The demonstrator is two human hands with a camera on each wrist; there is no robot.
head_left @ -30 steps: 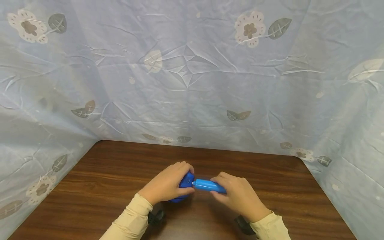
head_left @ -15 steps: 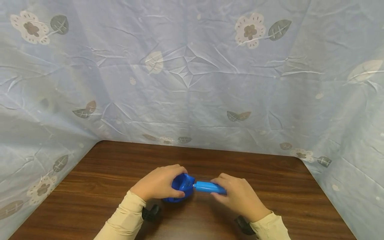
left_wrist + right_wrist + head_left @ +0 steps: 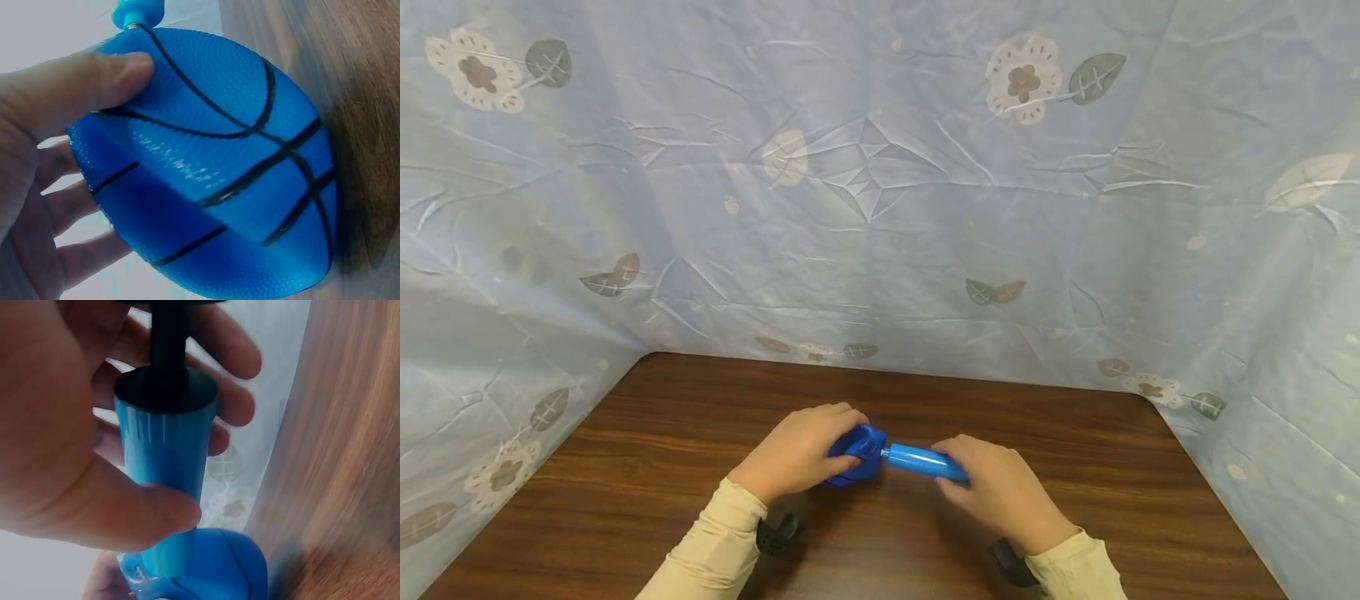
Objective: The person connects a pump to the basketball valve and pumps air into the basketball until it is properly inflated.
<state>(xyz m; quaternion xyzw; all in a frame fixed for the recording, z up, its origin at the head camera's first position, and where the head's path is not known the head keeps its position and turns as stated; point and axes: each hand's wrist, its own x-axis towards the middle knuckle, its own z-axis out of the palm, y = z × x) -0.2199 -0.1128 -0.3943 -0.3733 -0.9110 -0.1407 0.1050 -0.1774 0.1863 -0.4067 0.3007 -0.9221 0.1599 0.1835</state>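
My left hand [image 3: 801, 454] grips a partly deflated blue rubber basketball [image 3: 206, 169] with black lines, its side caved in below the thumb. In the left wrist view the thumb [image 3: 125, 78] presses the ball near its top, and other fingers lie behind it. My right hand [image 3: 1006, 493] holds a light blue hand pump [image 3: 164, 447] by its barrel, thumb on one side and fingers round the other. A black plunger rod [image 3: 169, 347] sticks out of the pump's back end. The pump's thin metal tip [image 3: 884, 454] meets the ball between both hands; the needle's inner end is hidden.
Brown wood-grain table [image 3: 700, 408] lies below both hands. A pale blue floral curtain [image 3: 880, 250] hangs behind it and along both sides. Black wrist straps [image 3: 778, 533] sit at the cuffs of the cream sleeves [image 3: 707, 542].
My left hand has shifted left and changed its hold, and the ball has turned, showing more of its surface. The pump has tilted slightly, and the right hand has hardly moved.
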